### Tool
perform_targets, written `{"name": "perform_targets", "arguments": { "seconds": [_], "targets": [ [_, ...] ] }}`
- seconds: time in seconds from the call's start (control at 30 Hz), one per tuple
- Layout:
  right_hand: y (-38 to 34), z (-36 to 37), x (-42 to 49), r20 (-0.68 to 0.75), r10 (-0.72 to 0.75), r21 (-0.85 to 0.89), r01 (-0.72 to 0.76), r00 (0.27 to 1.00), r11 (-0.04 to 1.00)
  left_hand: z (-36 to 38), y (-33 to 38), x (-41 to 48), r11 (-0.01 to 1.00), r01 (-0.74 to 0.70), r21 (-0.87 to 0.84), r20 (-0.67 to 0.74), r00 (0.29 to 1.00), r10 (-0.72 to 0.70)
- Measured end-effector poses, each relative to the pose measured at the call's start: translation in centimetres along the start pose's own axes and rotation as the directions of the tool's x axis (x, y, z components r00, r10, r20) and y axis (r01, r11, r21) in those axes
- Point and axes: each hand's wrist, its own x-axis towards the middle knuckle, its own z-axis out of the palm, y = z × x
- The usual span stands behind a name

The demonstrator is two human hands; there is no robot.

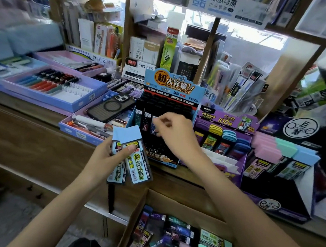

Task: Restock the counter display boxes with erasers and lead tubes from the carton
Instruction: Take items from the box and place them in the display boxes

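My left hand (111, 159) grips two blue-capped lead tubes (131, 160) fanned out above the counter's front edge. My right hand (175, 133) is at the front row of the blue and black display box (171, 92), fingers pinched on a dark lead tube (154, 125) standing beside two others in the row. Below, the brown carton (145, 202) holds several loose lead tubes and erasers (177, 238). A purple display box (229, 120) to the right holds coloured tubes. Further right a black display box (283, 200) carries pink, teal and blue erasers (284, 155).
A phone (111, 107) lies on a tray of pens (80, 130) left of the display box. Pen trays (50, 84) fill the counter's left side. Shelves with boxed stationery (146, 48) stand behind. The wooden counter front (34, 139) drops below.
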Motion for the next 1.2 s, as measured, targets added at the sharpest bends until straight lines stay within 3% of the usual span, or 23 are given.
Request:
{"name": "perform_targets", "arguments": {
  "seconds": [0.07, 0.13, 0.27, 0.37, 0.6, 0.83, 1.1, 1.2],
  "targets": [
    [-0.2, -0.5, -1.9, 0.178, 0.050, 0.197, -0.086, 0.983, 0.977, 1.2, 0.5, 0.1, 0.999, -0.025, 0.034, 0.042, 0.999, 0.023],
    [0.5, -1.0, -3.3, 0.245, 0.094, 0.314, -0.171, 0.965, 0.934, 2.6, 0.9, 0.1, 0.996, -0.056, 0.062, 0.088, 0.995, 0.051],
    [2.8, -3.3, -5.3, 0.180, 0.169, 0.385, -0.228, 0.969, 0.894, 5.9, 1.3, -0.1, 0.992, -0.073, 0.101, 0.175, 0.983, 0.054],
    [4.7, -6.1, -6.8, 0.111, 0.220, 0.436, -0.247, 0.969, 0.865, 8.8, 1.6, -0.5, 0.999, -0.026, 0.033, 0.222, 0.975, 0.018],
    [9.8, -16.3, -10.6, -0.102, 0.319, 0.510, -0.226, 0.942, 0.830, 14.3, 2.8, -0.5, 0.995, -0.078, 0.062, 0.317, 0.947, 0.054],
    [15.5, -24.8, -11.8, -0.417, 0.307, 0.260, -0.212, 0.855, 0.942, 18.0, 2.3, -0.4, 0.994, -0.077, 0.079, 0.371, 0.927, 0.043],
    [18.7, -25.5, -10.4, -0.350, 0.263, -0.013, -0.286, 0.899, 0.958, 19.9, 2.0, -0.5, 0.995, -0.059, 0.086, 0.388, 0.922, 0.021],
    [18.8, -25.4, -10.3, -0.331, 0.242, -0.010, -0.260, 0.912, 0.965, 20.2, 2.2, -0.4, 0.992, -0.067, 0.111, 0.384, 0.923, 0.020]
  ]
}}
